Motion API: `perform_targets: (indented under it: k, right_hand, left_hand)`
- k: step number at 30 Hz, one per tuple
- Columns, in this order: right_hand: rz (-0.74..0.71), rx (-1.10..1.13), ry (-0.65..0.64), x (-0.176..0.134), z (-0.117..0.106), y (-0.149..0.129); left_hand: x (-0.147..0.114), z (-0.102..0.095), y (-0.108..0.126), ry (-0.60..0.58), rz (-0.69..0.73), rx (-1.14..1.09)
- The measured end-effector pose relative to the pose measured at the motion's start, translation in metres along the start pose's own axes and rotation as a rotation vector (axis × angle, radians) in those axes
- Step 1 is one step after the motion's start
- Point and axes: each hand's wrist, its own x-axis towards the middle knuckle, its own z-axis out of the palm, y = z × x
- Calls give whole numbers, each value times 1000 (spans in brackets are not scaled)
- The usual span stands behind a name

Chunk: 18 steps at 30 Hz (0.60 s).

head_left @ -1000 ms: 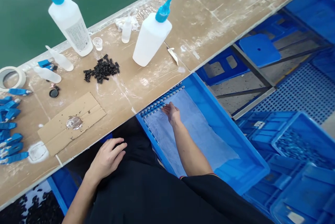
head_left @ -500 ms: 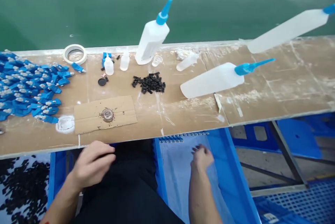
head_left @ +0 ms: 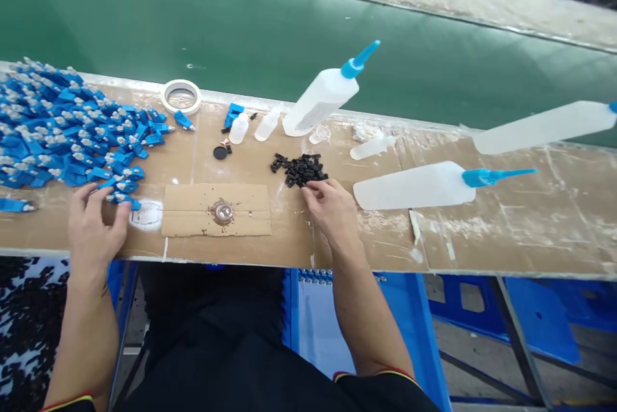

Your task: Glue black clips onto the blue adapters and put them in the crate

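My left hand point(head_left: 96, 225) is at the near edge of a heap of blue plastic parts with pale metal-looking tips point(head_left: 77, 129). Its thumb and fingers are apart, beside a blue part point(head_left: 121, 197) at the heap's corner. Over on the other side, my right hand point(head_left: 335, 213) reaches to a small pile of black parts point(head_left: 301, 169). Thumb and forefinger pinch together at the pile's near edge, on what looks like one small black part, mostly covered by the fingertips. Between the hands lies a cardboard piece point(head_left: 187, 213) bearing a small round dish of clear liquid point(head_left: 223, 212).
A large white bottle with blue nozzle point(head_left: 321, 100) stands behind the black pile; another bottle point(head_left: 414, 186) lies to the right, a third point(head_left: 544, 128) farther off. Small bottles point(head_left: 239, 128) and a tape roll point(head_left: 180, 98) sit at the back. A blue crate point(head_left: 409, 309) is below the table edge.
Both hands have risen from below the table edge onto the tabletop: the left to the blue heap, the right to the black pile. The camera view has shifted.
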Motion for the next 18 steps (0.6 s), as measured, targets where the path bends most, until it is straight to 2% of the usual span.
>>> perform_targets:
  k: [5, 8, 12, 15, 18]
  right_hand:
    - [-24, -40, -51, 6, 7, 3]
    - [-127, 21, 62, -4, -1, -6]
    - [-283, 142, 247, -28, -16, -29]
    - [-423, 268, 293, -41, -18, -47]
    - [-465, 407, 315, -47, -13, -60]
  left_hand:
    - [-4, 2, -3, -18, 23, -67]
    - [-6, 2, -3, 11, 9, -81]
    - [-10, -1, 0, -28, 3, -139]
    - [-11, -2, 2, -47, -1, -147]
    - [-12, 1, 4, -44, 21, -93]
